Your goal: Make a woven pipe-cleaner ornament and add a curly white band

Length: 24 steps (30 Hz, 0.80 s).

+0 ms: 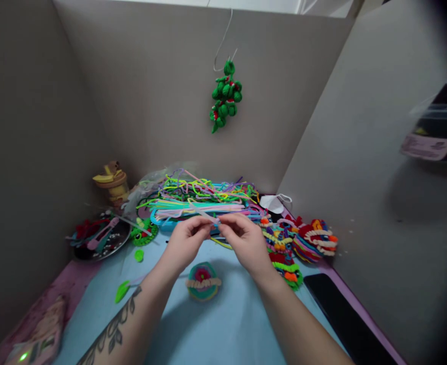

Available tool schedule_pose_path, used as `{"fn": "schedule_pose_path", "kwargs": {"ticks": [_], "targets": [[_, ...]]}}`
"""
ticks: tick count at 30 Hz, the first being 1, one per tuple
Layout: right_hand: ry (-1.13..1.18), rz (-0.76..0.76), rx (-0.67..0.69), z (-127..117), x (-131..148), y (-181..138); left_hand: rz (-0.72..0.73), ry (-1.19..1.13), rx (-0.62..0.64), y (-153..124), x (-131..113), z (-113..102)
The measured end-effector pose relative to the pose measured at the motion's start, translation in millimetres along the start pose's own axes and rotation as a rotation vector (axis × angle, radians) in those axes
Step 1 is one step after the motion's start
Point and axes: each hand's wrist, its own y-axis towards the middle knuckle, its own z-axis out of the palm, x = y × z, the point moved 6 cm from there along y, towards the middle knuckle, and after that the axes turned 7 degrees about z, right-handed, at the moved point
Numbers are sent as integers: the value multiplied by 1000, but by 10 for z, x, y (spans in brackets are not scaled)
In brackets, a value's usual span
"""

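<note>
My left hand (187, 242) and my right hand (246, 241) meet over the middle of the blue table mat (223, 324), fingers pinched together on a thin pale pipe cleaner (204, 214) that runs up and left from between them. Just behind the hands lies a big heap of many-coloured pipe cleaners (204, 197). Below the hands, flat on the mat, sits a small round coiled piece (203, 282) in teal, pink and beige.
Finished coiled pieces (303, 243) pile up at the right. A dark dish (100, 238) with scraps stands left, a yellow wooden toy (111, 182) behind it. A green pipe-cleaner ornament (225, 96) hangs on the back wall. A black phone (345, 314) lies at right. Grey partition walls enclose the desk.
</note>
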Motion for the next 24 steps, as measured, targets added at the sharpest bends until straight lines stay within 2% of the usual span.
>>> {"fn": "schedule_pose_path", "kwargs": {"ticks": [7,11,15,20,24], "targets": [[-103,-150,-70,-32,151,-56,-8,0,4,-15,-2,34],[-260,-336,-132,-26,231,-129,-55,-29,17,-52,-54,72],[-473,-516,-168,47,160,-213,-103,-49,17,-75,-38,92],[-539,-573,-223,60,58,-237,-93,-6,-16,-66,34,84],[-510,-633,-180,71,115,-251,-67,86,-67,-63,40,42]]}}
